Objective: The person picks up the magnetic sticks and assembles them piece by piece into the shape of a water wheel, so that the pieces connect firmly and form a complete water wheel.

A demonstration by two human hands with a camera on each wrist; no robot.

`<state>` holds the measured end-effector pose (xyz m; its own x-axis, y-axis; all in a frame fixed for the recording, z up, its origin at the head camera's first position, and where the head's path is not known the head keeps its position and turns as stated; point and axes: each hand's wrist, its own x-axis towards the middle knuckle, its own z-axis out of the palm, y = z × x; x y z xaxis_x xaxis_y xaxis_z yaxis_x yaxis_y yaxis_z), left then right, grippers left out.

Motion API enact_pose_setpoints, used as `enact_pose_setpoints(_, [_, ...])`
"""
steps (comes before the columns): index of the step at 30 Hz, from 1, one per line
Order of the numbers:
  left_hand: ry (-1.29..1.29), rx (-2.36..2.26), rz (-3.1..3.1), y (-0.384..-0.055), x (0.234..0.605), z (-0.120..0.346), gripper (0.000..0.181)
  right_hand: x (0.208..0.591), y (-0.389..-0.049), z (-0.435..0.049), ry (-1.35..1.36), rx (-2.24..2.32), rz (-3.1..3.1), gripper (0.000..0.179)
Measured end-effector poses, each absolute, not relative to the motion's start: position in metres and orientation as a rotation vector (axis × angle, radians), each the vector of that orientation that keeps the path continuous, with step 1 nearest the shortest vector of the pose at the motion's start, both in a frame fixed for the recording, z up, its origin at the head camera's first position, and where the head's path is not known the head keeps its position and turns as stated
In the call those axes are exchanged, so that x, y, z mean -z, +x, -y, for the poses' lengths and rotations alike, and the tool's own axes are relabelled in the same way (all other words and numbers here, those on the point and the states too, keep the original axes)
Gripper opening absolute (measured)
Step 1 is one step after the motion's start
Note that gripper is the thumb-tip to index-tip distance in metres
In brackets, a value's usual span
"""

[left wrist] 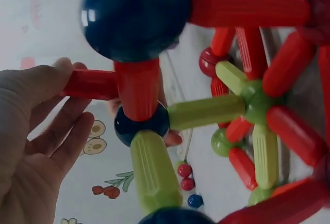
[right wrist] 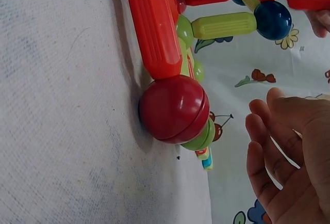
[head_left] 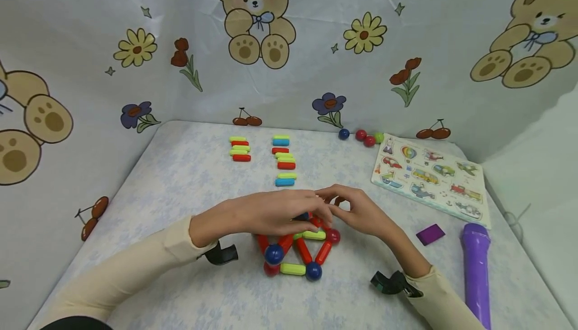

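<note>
My left hand (head_left: 275, 212) pinches a red magnetic rod (left wrist: 92, 84) between thumb and fingers. The rod's far end meets a blue ball (left wrist: 142, 123) on the built frame of magnetic rods and balls, whose green rod (head_left: 293, 269) and blue ball (head_left: 313, 271) show in the head view. Much of this frame is hidden beneath my left hand there. My right hand (head_left: 358, 209) hovers at the frame's right side with loosely bent fingers and holds nothing. In the right wrist view it is apart from the red ball (right wrist: 172, 109) at the frame's base.
Short loose rods (head_left: 241, 158) lie in two columns farther back. Several balls (head_left: 360, 135) sit at the back edge, beside a picture board (head_left: 429, 174). A purple tile (head_left: 430, 234) and a purple cylinder (head_left: 476, 270) lie at the right.
</note>
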<state>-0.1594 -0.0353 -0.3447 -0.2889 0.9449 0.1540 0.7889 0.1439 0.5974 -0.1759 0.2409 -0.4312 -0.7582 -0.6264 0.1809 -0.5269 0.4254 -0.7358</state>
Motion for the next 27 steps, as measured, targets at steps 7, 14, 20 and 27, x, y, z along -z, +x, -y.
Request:
enact_pose_setpoints(7, [1.844,-0.477,-2.184,-0.158,0.344,0.026,0.032,0.43,-0.175,-0.241,-1.024,1.273,-2.536,0.038])
enact_pose_setpoints(14, [2.012,-0.219,-2.228,-0.142,0.334,0.024,0.042,0.431,-0.176,-0.241,-1.028,1.266,-2.536,0.039])
enact_pose_setpoints(20, [1.92,-0.219,-2.24,-0.145,0.333,0.024,0.041,0.433,-0.176,-0.24,-1.035,1.264,-2.522,0.039])
enact_pose_setpoints(27, [1.744,-0.405,-2.203,-0.163,0.343,0.032,0.039,0.434,-0.176,-0.239,-1.001,1.25,-2.53,0.038])
